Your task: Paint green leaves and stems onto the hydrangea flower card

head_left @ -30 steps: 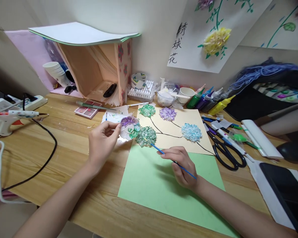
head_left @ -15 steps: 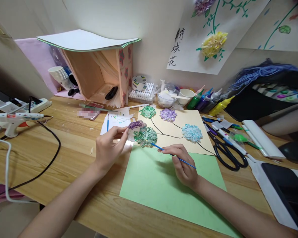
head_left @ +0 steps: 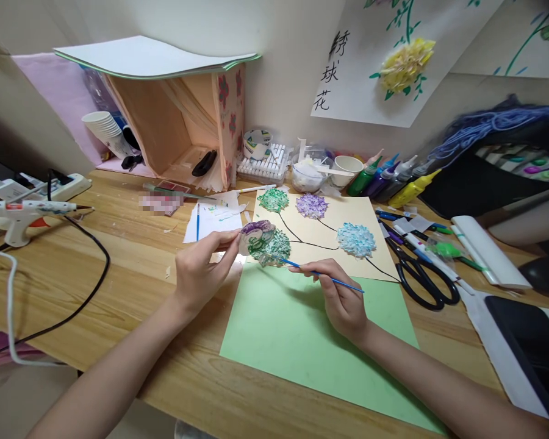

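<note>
My left hand [head_left: 205, 265] pinches the edge of a small clear round palette [head_left: 255, 236] smeared with purple and green paint. Behind the palette, partly covered by it, is a green-and-white textured flower [head_left: 281, 247] on a cream sheet [head_left: 297, 259]. A thin blue paintbrush [head_left: 329, 278] lies in the closed fingers of my right hand [head_left: 341, 296], its tip close to that flower and the palette; whether it touches either I cannot tell. Black stems link another green flower [head_left: 273, 199], a purple flower [head_left: 312, 206] and a blue flower [head_left: 356, 239].
A green sheet [head_left: 311, 341] lies under my right hand. Black scissors [head_left: 427, 283], markers and a dark phone [head_left: 521, 347] are at the right. Paint bottles [head_left: 366, 177], a paper cup [head_left: 348, 167] and a peach box [head_left: 183, 128] stand behind; a glue gun [head_left: 18, 219] lies left.
The camera view has shifted slightly. Both hands keep their grips, and the brush lies a little flatter with its tip still near the palette and green flower.
</note>
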{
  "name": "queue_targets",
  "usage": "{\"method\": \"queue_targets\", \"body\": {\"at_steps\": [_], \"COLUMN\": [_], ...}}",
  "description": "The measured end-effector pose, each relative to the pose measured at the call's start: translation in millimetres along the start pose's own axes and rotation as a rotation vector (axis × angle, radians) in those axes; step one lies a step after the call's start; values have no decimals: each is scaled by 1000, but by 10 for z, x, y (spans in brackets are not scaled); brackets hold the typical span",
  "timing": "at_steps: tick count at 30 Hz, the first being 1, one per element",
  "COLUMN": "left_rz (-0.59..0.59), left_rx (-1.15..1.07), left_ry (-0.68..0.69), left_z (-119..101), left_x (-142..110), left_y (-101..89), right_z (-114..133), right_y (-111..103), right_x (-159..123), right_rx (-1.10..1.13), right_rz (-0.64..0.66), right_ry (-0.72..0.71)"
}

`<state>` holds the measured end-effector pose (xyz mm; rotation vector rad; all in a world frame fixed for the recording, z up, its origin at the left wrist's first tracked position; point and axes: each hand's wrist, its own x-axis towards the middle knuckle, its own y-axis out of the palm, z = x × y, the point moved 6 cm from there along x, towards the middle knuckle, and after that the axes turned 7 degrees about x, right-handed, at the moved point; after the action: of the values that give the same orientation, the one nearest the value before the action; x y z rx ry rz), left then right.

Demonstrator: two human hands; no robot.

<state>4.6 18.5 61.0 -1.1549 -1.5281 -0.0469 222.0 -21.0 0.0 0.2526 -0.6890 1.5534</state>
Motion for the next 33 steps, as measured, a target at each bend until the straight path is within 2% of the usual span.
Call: {"method": "queue_targets", "body": {"at_steps": [9,24,28,33], "left_rz": [16,50,82,122], "left_rx": [5,-6,-18,-17], "left_ry": [35,-8,-96,-309], "left_z": [-24,-6,46,287], "left_x": [6,-8,-1,34], "left_y": [17,39,60,65], "right_z": [47,213,267,296], "right_y": [-23,19,24,-12], "right_x": [15,1,-17,-54], "right_rx": [-77,-238,-264,-258], "right_rz": [-17,40,66,53], "right_ry": [-49,-298,-366,-397]}}
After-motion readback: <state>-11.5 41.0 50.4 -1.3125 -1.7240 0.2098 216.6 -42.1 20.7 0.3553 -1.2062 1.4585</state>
